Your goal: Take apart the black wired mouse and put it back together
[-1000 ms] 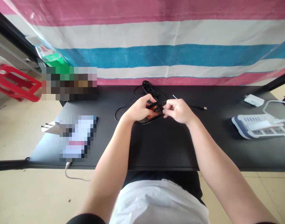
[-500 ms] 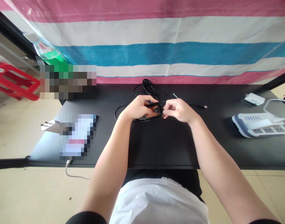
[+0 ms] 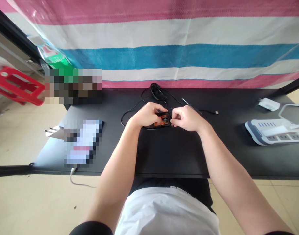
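An opened black computer mouse base (image 3: 161, 120) with a brown circuit board showing lies on the black desk (image 3: 173, 150). My left hand (image 3: 146, 115) is wrapped over its left side and grips it. My right hand (image 3: 186, 118) pinches at the mouse's right edge with thumb and forefinger; what is in the pinch is too small to make out. The mouse's black top shell (image 3: 156, 91) lies just behind, with the black cable (image 3: 131, 109) looping to the left.
A thin screwdriver (image 3: 190, 105) and a USB plug (image 3: 215, 112) lie behind my right hand. A white power strip (image 3: 274, 131) and a white charger (image 3: 269, 104) sit at the right. A blurred flat object (image 3: 82, 143) lies at the left. A striped tarp hangs behind.
The mouse base has been lowered and turned slightly in my left hand. My right hand's pinch has shifted a little left, closer onto the mouse's edge.
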### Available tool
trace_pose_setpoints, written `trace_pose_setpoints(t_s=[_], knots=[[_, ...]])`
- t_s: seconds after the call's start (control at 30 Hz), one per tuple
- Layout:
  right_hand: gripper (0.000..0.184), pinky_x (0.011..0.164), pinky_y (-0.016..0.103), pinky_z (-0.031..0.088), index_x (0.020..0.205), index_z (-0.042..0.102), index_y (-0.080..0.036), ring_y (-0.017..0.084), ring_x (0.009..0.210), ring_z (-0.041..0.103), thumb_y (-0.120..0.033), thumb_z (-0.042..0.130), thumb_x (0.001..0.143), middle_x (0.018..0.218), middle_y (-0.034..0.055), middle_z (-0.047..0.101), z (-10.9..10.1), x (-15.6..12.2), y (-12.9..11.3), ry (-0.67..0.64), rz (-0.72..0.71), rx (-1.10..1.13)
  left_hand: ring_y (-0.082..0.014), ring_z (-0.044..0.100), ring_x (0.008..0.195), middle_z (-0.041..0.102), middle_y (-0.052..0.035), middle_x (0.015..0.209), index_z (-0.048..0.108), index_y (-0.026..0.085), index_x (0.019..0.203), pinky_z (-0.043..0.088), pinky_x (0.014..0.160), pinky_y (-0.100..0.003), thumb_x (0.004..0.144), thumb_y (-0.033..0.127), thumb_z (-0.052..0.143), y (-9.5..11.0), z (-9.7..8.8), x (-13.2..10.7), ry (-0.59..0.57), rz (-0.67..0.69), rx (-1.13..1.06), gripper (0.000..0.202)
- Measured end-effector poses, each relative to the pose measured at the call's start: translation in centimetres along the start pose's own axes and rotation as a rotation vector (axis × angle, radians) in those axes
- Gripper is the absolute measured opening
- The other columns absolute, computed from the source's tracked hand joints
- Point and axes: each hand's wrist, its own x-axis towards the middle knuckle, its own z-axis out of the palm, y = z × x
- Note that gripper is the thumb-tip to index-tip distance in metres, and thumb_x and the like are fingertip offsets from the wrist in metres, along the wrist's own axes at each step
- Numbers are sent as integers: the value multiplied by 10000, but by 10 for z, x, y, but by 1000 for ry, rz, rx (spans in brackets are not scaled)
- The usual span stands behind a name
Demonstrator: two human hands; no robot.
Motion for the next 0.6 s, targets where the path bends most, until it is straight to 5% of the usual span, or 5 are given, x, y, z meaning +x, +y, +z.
trace_pose_setpoints(t_s=[0.27,0.6], knots=[[155,555,263,391,610,595,-183,108,499,547,-151,670,742,558,-17,640,3,0,-7,-1,-14,-146,-79,551,526,660,32,652,764,149,846,429,506,-193,547,43,642,3,1,-2,-25,2,91,340],[216,462,254,490,557,541,-186,149,436,635,-141,731,648,522,4,663,11,5,-4,49,132,302,-105,580,531,671,22,630,741,124,892,455,511,-207,517,52,669,2,-4,-5,-54,14,-41,389]])
